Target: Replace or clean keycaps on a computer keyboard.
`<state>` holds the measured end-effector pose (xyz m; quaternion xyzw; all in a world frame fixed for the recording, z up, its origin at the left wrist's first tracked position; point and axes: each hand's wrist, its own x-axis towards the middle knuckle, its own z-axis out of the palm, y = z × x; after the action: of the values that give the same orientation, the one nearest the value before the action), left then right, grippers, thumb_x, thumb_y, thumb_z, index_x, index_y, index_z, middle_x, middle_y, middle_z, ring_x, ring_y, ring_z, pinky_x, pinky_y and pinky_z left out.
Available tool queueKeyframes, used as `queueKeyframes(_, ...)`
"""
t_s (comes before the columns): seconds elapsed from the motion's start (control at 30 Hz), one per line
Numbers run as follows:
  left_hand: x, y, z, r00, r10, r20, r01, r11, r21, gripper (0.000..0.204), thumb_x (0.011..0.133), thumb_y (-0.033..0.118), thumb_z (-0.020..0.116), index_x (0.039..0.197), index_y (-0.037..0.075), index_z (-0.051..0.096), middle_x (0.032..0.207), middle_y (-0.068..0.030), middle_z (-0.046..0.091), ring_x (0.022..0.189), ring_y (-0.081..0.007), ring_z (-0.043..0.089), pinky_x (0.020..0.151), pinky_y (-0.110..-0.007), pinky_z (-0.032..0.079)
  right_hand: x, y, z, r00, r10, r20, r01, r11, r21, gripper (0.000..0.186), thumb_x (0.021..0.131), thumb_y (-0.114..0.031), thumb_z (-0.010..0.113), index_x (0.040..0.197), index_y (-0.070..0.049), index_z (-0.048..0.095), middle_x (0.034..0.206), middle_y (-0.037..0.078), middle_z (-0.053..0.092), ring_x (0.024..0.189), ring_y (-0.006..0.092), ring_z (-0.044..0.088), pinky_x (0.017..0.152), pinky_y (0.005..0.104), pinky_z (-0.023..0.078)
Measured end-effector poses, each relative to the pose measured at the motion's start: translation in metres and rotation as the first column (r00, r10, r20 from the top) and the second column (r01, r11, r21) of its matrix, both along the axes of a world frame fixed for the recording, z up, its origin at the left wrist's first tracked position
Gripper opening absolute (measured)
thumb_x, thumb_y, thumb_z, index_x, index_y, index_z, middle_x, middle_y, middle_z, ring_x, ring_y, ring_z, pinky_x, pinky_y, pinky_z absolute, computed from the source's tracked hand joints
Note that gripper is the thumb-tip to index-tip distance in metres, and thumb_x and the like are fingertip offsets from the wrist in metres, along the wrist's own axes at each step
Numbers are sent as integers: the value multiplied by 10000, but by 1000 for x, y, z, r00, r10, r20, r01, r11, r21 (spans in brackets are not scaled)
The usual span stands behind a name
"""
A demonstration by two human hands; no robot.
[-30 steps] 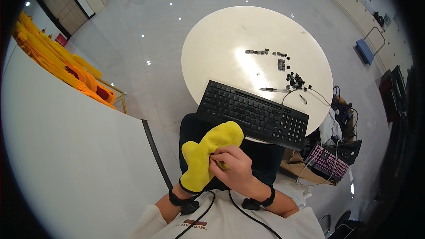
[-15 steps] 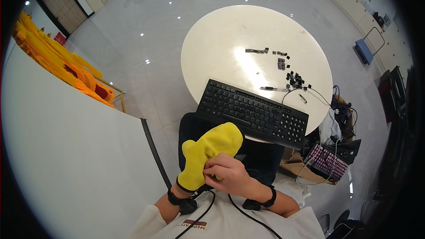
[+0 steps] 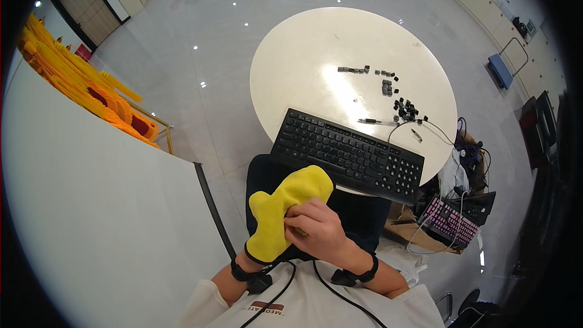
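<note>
A yellow cleaning mitt (image 3: 264, 231) with a dark cuff covers my left hand (image 3: 294, 188) down to the wrist, so those fingers are hidden inside it. The mitt's thumb part sticks out on the left. My right hand (image 3: 317, 226) lies against the palm side of the mitt, with thumb and fingers closed in a pinch on its fabric. Just beyond the hands, a black keyboard (image 3: 340, 149) rests on the near edge of a round white table (image 3: 291, 61). Several keys are off its right-hand block, where bare key posts show.
Loose black keycaps (image 3: 408, 110) lie on the table in a heap and short rows, near a pen (image 3: 371, 121). A keyboard with pink keys (image 3: 449, 222) sits in a cardboard box at right. A white panel (image 3: 121, 206) stands at left, beside orange and yellow hanging items (image 3: 91, 85).
My right hand has shifted slightly to the right and up along the mitt, still pinching. The mitt has tilted a little; the keyboard and keycaps have stayed in place.
</note>
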<state>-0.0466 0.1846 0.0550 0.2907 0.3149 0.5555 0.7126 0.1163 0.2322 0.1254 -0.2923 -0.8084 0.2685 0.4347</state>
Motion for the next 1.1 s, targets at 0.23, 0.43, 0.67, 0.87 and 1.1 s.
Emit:
queueKeyframes(0.23,-7,-1,17,996,-66,64,68,997,-25,742,1226,629,411,1724,81,457,1702,-129,558,1532,-313,569,1337,-452,413,6,5,0,964,265,-12,-265,961,-79,254,762,14,944,963,-50,803,1061,67,798,893,271,737,769,377,628)
queueKeyframes(0.43,-5,4,3,998,-14,54,14,1000,6,742,1229,624,403,1735,82,437,1713,-131,547,1538,-318,565,1341,-453,409,-9,-2,-3,999,-49,-11,49,999,5,280,747,30,943,975,-50,800,1062,77,791,901,275,734,793,378,625)
queueKeyframes(0.67,-7,4,-7,998,-28,59,24,997,73,644,1247,480,434,1724,48,423,1727,-128,528,1563,-305,538,1341,-422,377,-7,6,-3,1000,12,-22,-13,1000,-7,279,748,32,940,973,-52,799,1065,69,786,919,275,727,814,374,614)
queueKeyframes(0.87,-17,6,9,979,-195,-59,203,962,185,535,1255,321,506,1682,1,465,1714,-114,540,1578,-274,517,1339,-373,337,-1,13,0,946,321,-43,-322,946,-32,262,764,21,942,968,-58,798,1066,61,786,905,274,724,816,382,609)
queueKeyframes(1.1,-6,9,39,993,-56,-103,56,998,-4,761,1217,656,408,1754,116,390,1716,-170,520,1586,-359,534,1319,-471,459,-8,1,0,999,17,-52,-18,999,-36,255,786,34,932,999,-32,808,1081,88,786,908,285,724,810,382,595)
